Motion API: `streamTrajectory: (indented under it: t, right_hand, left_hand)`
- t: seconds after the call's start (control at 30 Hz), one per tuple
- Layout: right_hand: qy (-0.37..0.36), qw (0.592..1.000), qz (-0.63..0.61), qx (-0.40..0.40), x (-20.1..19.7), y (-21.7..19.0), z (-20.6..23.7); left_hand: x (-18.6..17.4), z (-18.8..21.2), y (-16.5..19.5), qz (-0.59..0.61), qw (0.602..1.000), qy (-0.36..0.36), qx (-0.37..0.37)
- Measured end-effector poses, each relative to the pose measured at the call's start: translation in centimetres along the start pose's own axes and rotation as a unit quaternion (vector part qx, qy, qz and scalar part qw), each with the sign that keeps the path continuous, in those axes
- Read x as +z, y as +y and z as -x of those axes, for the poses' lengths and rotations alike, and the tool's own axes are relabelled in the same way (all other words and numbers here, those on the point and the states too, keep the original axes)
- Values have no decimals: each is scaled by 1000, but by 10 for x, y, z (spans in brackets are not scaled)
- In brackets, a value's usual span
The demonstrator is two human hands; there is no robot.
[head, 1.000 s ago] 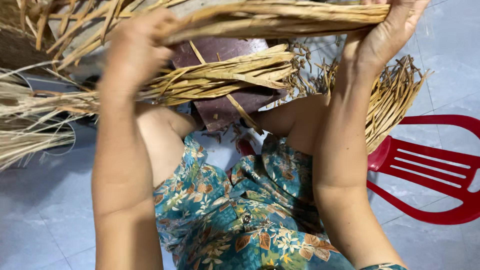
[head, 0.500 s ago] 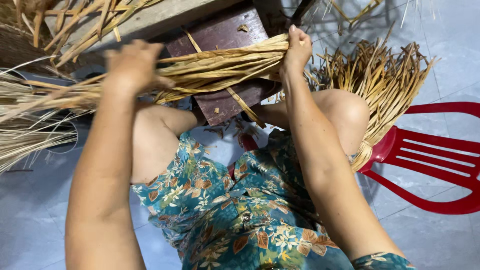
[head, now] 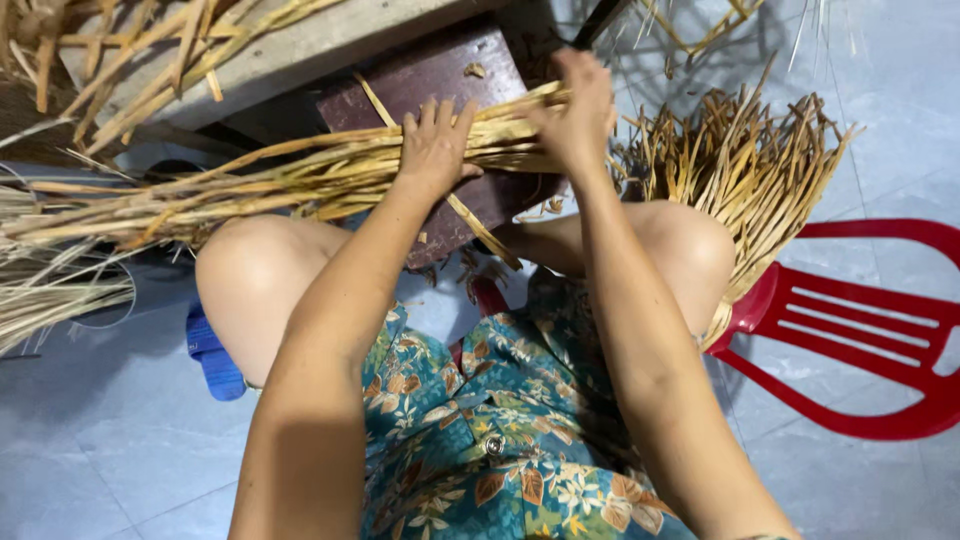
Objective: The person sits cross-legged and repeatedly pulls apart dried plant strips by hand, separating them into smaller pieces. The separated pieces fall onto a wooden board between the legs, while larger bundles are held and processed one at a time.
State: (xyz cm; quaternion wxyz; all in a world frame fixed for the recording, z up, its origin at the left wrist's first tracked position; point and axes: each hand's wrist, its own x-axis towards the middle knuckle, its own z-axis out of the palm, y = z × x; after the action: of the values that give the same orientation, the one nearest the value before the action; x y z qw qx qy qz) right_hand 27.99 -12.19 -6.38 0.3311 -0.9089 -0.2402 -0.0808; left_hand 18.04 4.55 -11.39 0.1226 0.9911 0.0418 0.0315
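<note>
Dry straw-coloured reed bundle [head: 300, 185] lies across the knees over a dark wooden block [head: 440, 80]. Left hand [head: 435, 150] presses on it, fingers spread flat, not clenched. Right hand [head: 580, 115] just beside grasps the bundle's end; another reed sheaf [head: 760, 170] and red plastic chair [head: 860, 330] beyond.

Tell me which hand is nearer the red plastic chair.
Right. The right hand presses the straw bundle on the side toward the red plastic chair; the left hand rests farther along the bundle, away from it.
</note>
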Motion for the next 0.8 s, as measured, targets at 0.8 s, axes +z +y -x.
streamTrajectory:
  t: [0.8]
  right_hand:
    - [-436, 851, 214, -198, -16, -55, -10]
  left_hand:
    - [-106, -105, -136, 81, 981, 173, -39]
